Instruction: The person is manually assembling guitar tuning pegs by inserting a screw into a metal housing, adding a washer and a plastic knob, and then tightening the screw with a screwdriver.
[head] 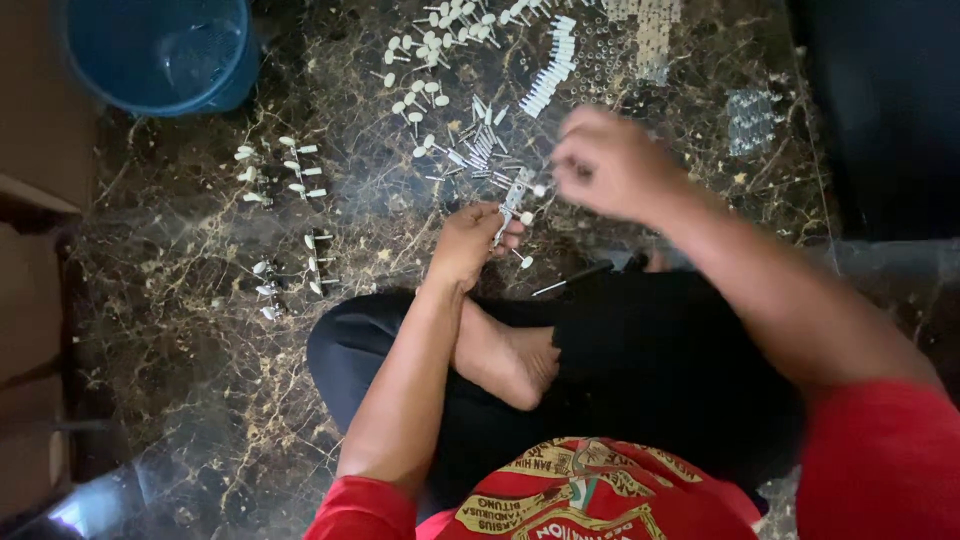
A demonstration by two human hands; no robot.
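Nearest the camera: red shirt (560, 500) with a printed front, red sleeves both sides; person sits cross-legged in black trousers (640, 370), one bare foot (510, 360) resting sole-up on the lap.

Left hand (468, 245) is low, just past the knee; fingers wrapped around a thin metal strip (512, 200) that sticks up and away from the fist; grip is closed on it. A few white-headed pins (526, 260) lie beside that hand, plus a thin dark rod (572, 278) at the trouser edge.

Right hand (610, 165) is raised above the floor, motion-blurred; fingers curled and pinched toward the top end of the strip, near a small white head (540, 189); cannot tell if it actually grips anything. The two hands are close, not touching.

Floor (180, 300) is dark marble with gold veins. Just beyond the strip: loose heap of bare metal pins (480, 145); further out, scattered white-tipped pieces (425, 95) and a tidy diagonal row of white pieces (550, 65). Left side: small clusters of finished pins (295, 165), another group (290, 275) nearer.

Far end: perforated clear trays (645, 35), a smaller one (752, 120) to the right; blue bucket (160, 50) at top left corner.
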